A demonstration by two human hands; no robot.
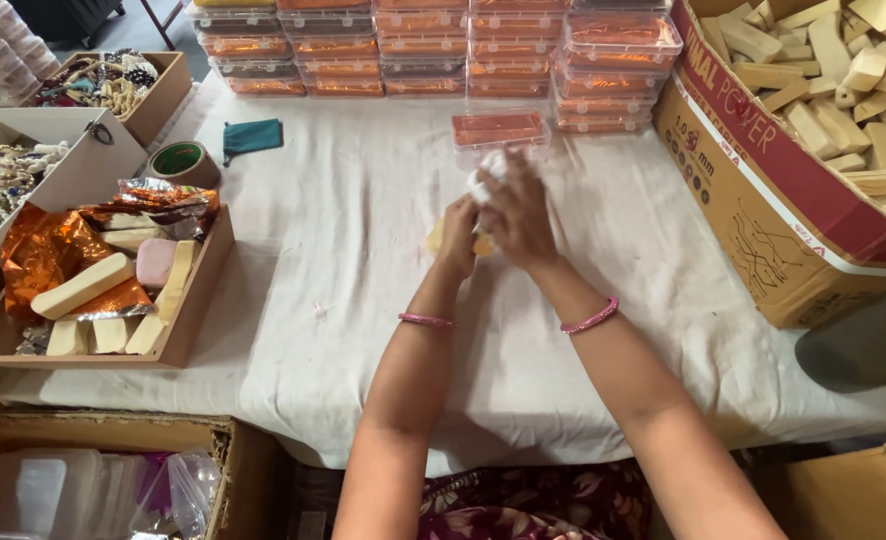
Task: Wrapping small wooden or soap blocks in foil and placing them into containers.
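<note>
Item: small pale-yellow block (435,238), held at the middle of the bench (363,200), just short of me. My left hand (457,236) is curled closed around it from the 9 o'clock side, so that only its edges show past my fingers. My right hand (519,212) is closed on a bit of white cloth or tissue (487,166), pressed down onto the block from 12 o'clock; the two hands touch, which keeps the block steady while the cloth bears on it.

Item: clear lidded box with orange lining (499,129), at 12 o'clock, just beyond my hands and within easy reach.

Item: stacks of like boxes (433,45), along the far edge, 11 to 1 o'clock.

Item: cardboard carton of pale blocks (793,160), at 2 o'clock, open-topped for picking.

Item: shallow tray (198,290), at 9 o'clock, holding pale bars, a pink one and crumpled orange foil (48,250).

Item: tape roll (180,160) and teal pouch (253,137), at 10 o'clock, well apart from the hands.

Item: boxes of beaded ornaments (113,80), far at 10 o'clock.
</note>
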